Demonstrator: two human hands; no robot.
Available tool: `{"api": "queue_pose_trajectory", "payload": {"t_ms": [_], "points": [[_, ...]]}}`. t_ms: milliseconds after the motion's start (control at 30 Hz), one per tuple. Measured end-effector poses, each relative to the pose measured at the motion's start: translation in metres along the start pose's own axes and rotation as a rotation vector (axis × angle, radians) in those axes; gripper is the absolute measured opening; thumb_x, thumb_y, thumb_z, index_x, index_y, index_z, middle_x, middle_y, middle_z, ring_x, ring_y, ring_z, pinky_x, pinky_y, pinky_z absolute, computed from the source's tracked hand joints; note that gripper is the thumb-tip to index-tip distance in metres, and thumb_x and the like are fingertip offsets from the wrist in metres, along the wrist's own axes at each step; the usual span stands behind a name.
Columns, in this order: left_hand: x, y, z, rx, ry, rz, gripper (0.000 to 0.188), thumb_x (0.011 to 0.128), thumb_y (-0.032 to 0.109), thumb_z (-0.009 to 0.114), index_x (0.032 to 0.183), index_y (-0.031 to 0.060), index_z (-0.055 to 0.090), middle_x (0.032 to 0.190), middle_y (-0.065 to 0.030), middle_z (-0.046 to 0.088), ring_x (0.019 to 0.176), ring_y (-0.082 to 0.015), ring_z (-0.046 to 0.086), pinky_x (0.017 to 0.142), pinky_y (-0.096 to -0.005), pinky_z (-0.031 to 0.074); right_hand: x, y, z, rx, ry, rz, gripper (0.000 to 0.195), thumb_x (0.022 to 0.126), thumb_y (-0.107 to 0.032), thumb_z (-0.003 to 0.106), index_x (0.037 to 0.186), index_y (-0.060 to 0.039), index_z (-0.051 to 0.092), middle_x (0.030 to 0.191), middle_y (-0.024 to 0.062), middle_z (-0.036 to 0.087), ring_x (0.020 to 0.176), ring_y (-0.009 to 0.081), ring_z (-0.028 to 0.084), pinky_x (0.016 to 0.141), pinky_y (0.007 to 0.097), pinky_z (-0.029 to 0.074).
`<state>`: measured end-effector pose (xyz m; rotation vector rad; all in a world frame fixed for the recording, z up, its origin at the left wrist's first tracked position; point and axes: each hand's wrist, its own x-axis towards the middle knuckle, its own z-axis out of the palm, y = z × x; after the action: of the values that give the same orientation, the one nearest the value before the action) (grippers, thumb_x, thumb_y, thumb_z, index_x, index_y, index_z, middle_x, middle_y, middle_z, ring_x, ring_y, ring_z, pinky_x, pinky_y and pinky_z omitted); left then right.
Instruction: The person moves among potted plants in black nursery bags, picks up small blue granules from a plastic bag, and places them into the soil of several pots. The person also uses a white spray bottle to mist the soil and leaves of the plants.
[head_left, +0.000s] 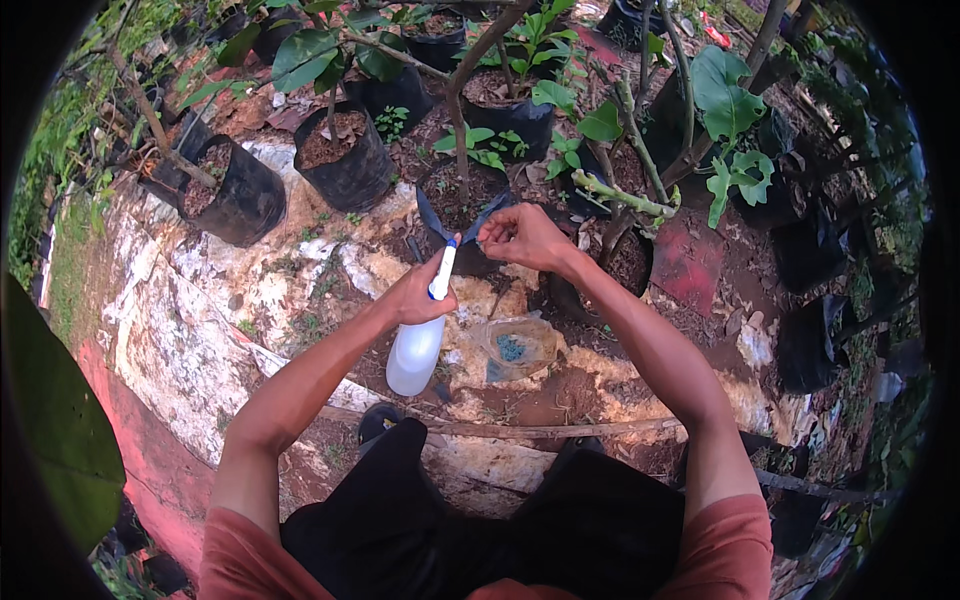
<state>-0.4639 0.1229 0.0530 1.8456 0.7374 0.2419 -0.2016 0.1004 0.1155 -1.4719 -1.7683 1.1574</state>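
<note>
My left hand (411, 295) grips the neck of a white spray bottle (417, 356) with a white and blue trigger head (444, 270), tilted with its nozzle end away from me. My right hand (527, 237) hovers by the rim of a black plastic grow bag (486, 259), its fingers curled together; whether something small is pinched in them cannot be made out. A thin woody stem (459, 142) rises from the soil in that bag. Below my hands, an opened clear plastic bag (551, 346) on the ground holds blue-green granules (511, 347).
More potted plants in black grow bags stand at the left (244, 202), behind (349, 169) and at the right (810, 345). A cut green branch (619, 196) juts in beside my right forearm. A wooden strip (540, 430) crosses the ground before my feet.
</note>
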Motion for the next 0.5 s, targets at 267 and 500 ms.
{"api": "queue_pose_trajectory", "payload": {"t_ms": [267,500], "points": [[0.002,0.002,0.007,0.008,0.053,0.047,0.096,0.081,0.02,0.07,0.164,0.0086,0.023,0.085,-0.0113,0.074,0.076,-0.0276,0.073,0.076,-0.0405,0.057,0.054,0.006,0.009,0.1,0.121,0.063,0.022,0.077,-0.019,0.082,0.091,-0.0039,0.075,0.079,0.0048,0.073,0.071,0.0121,0.067,0.067,0.0306,0.056],[0.001,-0.002,0.005,0.042,0.035,0.026,0.1,0.08,0.022,0.071,0.165,0.0097,0.019,0.087,-0.0124,0.074,0.079,-0.0294,0.073,0.078,-0.0412,0.057,0.069,0.006,0.015,-0.074,0.135,0.004,0.02,0.079,-0.015,0.08,0.093,-0.0008,0.077,0.08,0.006,0.075,0.073,0.0122,0.069,0.072,0.0302,0.057]]}}
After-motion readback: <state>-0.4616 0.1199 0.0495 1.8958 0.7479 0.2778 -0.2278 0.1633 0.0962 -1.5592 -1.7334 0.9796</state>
